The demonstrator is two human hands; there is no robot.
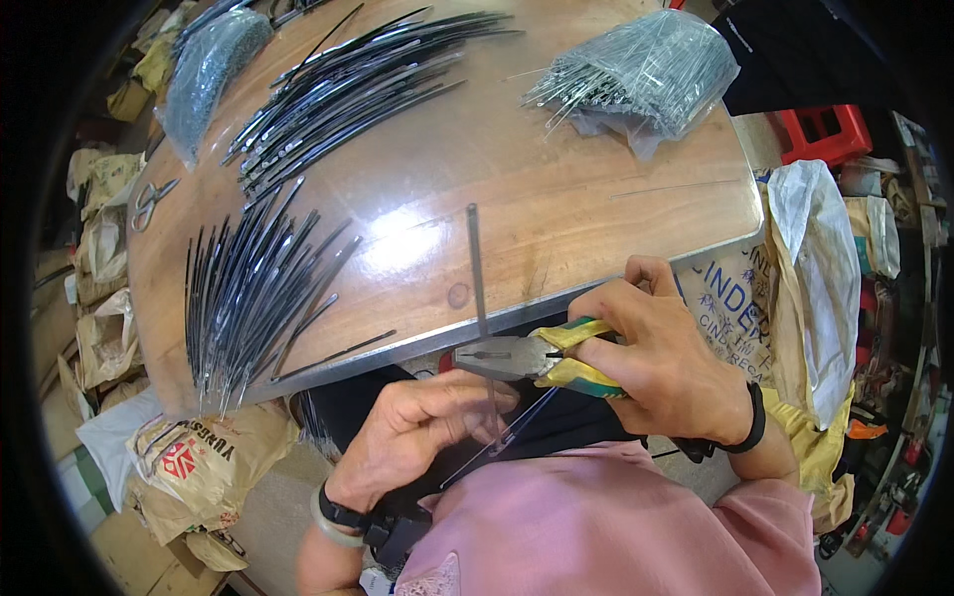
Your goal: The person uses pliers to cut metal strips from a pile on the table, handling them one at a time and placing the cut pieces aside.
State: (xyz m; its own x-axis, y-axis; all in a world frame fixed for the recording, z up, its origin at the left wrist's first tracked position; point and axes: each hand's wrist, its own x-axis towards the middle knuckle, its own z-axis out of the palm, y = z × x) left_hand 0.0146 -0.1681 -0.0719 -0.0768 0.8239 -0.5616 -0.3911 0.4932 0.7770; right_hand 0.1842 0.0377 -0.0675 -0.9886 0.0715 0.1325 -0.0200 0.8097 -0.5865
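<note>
At the wooden table's [566,228] near edge, the right hand [681,368] is wrapped around yellow-and-green-handled combination pliers [542,360], whose metal head crosses a slim grey strip [476,263]. The left hand [422,422] curls at the strip's lower part; whether its fingers grip it, I cannot tell. Upon the table: dark strips [253,298], left; scissors [146,209], left edge; bagged wires [661,70], far right.
</note>
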